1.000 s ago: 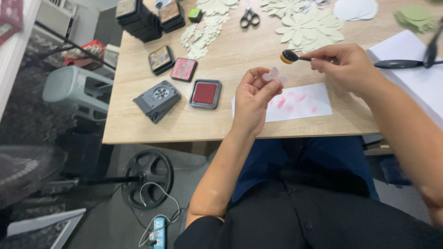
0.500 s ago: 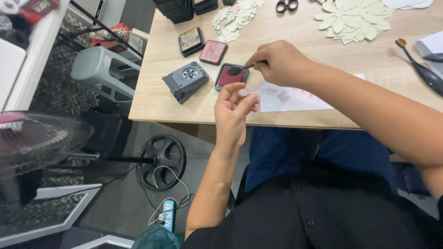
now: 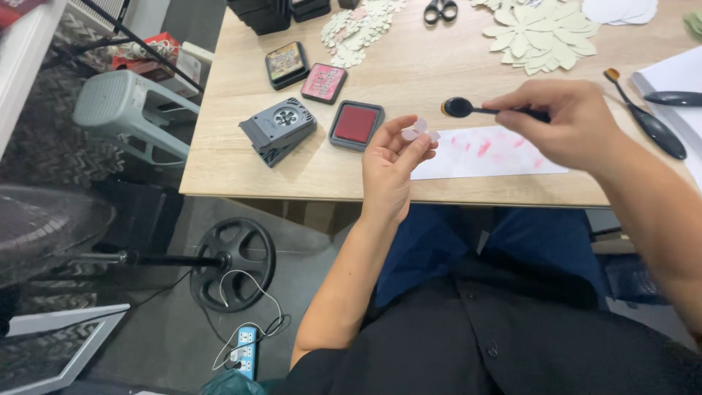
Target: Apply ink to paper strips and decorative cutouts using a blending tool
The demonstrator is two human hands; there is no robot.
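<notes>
My left hand (image 3: 391, 164) pinches a small pale pink paper cut-out (image 3: 418, 132) at its fingertips, held just above the table's front edge. My right hand (image 3: 567, 121) grips a black blending brush (image 3: 475, 110) by its handle, the round head pointing left toward the cut-out and a short gap from it. An open red ink pad (image 3: 356, 124) lies on the wooden table (image 3: 241, 164) left of both hands. Under the brush lies a white sheet with pink smudges (image 3: 490, 152).
A grey paper punch (image 3: 278, 128) and two closed ink pads (image 3: 323, 82) sit at the left. Pale paper flowers (image 3: 541, 36), scissors (image 3: 439, 10) and another black brush (image 3: 651, 124) lie farther back and right. A grey stool (image 3: 124, 110) and a fan base (image 3: 234, 263) stand on the floor.
My right hand has lifted the brush off the red ink pad and swung it right, over the smudged sheet. My left hand still holds the cut-out.
</notes>
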